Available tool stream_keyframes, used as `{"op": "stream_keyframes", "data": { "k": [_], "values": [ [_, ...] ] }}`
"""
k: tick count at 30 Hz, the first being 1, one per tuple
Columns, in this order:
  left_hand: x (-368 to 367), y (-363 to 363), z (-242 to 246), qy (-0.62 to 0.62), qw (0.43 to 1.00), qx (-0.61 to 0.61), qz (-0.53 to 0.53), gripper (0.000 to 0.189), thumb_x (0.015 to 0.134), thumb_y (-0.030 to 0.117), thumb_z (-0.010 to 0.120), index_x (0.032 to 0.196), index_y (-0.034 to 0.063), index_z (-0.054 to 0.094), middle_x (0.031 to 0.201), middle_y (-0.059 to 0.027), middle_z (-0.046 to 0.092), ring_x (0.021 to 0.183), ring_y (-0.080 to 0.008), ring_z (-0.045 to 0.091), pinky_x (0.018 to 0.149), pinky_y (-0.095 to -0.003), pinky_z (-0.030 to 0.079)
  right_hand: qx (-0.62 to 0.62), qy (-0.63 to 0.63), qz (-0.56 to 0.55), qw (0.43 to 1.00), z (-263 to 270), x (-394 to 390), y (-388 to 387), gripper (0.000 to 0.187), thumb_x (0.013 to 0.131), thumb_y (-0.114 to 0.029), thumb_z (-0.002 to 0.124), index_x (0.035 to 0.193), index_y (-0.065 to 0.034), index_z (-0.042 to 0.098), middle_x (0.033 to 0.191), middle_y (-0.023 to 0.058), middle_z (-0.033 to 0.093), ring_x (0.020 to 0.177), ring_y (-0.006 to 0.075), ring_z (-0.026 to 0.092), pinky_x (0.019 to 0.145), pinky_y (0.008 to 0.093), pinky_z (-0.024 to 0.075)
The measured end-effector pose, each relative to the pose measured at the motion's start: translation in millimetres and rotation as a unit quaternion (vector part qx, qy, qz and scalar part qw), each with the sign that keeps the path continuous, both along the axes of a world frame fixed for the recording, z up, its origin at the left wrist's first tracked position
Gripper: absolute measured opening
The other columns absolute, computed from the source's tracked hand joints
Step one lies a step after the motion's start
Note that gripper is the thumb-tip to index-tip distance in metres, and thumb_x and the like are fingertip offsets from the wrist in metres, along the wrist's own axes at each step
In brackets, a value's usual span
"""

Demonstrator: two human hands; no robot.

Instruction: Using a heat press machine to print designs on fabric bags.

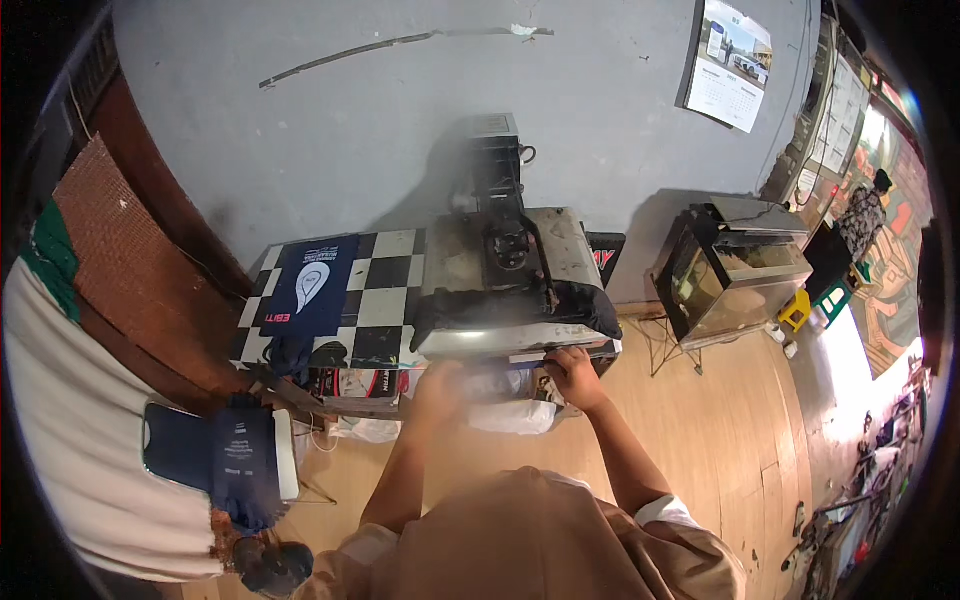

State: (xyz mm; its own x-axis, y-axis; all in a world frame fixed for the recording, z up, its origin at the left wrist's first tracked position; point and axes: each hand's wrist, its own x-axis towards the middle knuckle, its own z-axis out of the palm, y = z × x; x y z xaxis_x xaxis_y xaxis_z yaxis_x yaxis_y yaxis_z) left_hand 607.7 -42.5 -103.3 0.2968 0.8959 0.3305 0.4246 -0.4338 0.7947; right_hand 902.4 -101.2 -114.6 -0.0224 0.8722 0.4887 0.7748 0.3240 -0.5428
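A heat press [517, 255] stands before me, its wide upper plate with a pale front edge lying low over the base. At the front edge, left of centre, is my left hand [441, 386], blurred by haze on the lens. My right hand [576, 375] has its fingers bent at the gap under the plate, by a white strip [529, 358] and a narrow dark blue edge. What the fingertips touch is hidden. To the left, a dark blue printed cloth bag [311, 289] lies flat on the checkered tabletop [382, 307].
A chair [286, 454] at lower left bears dark blue printed cloths [246, 457]. Boxes [360, 383] and white plastic [517, 417] sit under the tabletop. A glass tank [731, 281] on a thin stand is at right. Farther right is a person [862, 217] near a yellow stool [795, 310].
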Motion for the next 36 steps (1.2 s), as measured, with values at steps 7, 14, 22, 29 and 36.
{"op": "stream_keyframes", "data": {
  "k": [7, 14, 22, 29, 36],
  "values": [
    [9.8, 13.4, -7.1, -0.073, 0.996, 0.048, 0.009, 0.018, 0.08, 0.006, 0.075, 0.096, 0.0027, 0.066, 0.093, -0.0073, 0.067, 0.085, -0.0186, 0.065, 0.073, -0.0307, 0.052, 0.036, 0.161, 0.005, 0.986, -3.3, -6.3, 2.6, 0.012, 0.081, 0.002, 0.066, 0.092, -0.0027, 0.068, 0.099, 0.0132, 0.062, 0.094, 0.0316, 0.062, 0.078, 0.0368, 0.0521],
    [14.9, 12.7, -5.7, -0.046, 0.994, 0.092, 0.021, 0.017, 0.078, 0.006, 0.077, 0.093, 0.004, 0.069, 0.091, -0.0082, 0.065, 0.08, -0.021, 0.063, 0.067, -0.0296, 0.05, 0.045, 0.247, -0.046, 0.967, -11.9, -3.6, -0.5, 0.015, 0.079, 0.007, 0.067, 0.093, 0.0006, 0.066, 0.11, 0.0135, 0.058, 0.092, 0.0259, 0.065, 0.073, 0.032, 0.0539],
    [11.5, 5.2, -12.0, -0.063, 0.998, 0.018, 0.013, 0.019, 0.077, 0.006, 0.078, 0.095, 0.0036, 0.07, 0.091, -0.0056, 0.069, 0.071, -0.0124, 0.058, 0.064, -0.0258, 0.046, -0.012, 0.26, -0.077, 0.962, -26.8, 5.1, -3.4, 0.016, 0.08, 0.006, 0.071, 0.093, 0.0016, 0.062, 0.092, 0.0096, 0.063, 0.083, 0.0175, 0.067, 0.072, 0.0276, 0.0543],
    [9.3, -0.3, -12.7, -0.094, 0.995, -0.012, -0.017, 0.024, 0.079, 0.006, 0.077, 0.1, 0.0035, 0.066, 0.092, -0.0033, 0.068, 0.072, -0.0106, 0.056, 0.066, -0.0247, 0.045, -0.039, 0.336, -0.056, 0.939, -36.8, 5.5, -4.8, 0.021, 0.081, 0.004, 0.071, 0.099, -0.0002, 0.062, 0.091, 0.0064, 0.063, 0.081, 0.0141, 0.066, 0.072, 0.0285, 0.0533],
    [9.6, -0.6, 1.7, -0.028, 0.994, 0.103, -0.012, 0.026, 0.075, 0.005, 0.075, 0.099, 0.0056, 0.065, 0.105, -0.0081, 0.066, 0.099, -0.0235, 0.061, 0.079, -0.0351, 0.047, -0.013, 0.252, -0.041, 0.967, -7.7, 7.0, -15.7, 0.021, 0.082, 0.003, 0.07, 0.101, -0.0027, 0.064, 0.095, 0.0073, 0.06, 0.081, 0.0153, 0.061, 0.072, 0.0275, 0.0499]
  ]
}}
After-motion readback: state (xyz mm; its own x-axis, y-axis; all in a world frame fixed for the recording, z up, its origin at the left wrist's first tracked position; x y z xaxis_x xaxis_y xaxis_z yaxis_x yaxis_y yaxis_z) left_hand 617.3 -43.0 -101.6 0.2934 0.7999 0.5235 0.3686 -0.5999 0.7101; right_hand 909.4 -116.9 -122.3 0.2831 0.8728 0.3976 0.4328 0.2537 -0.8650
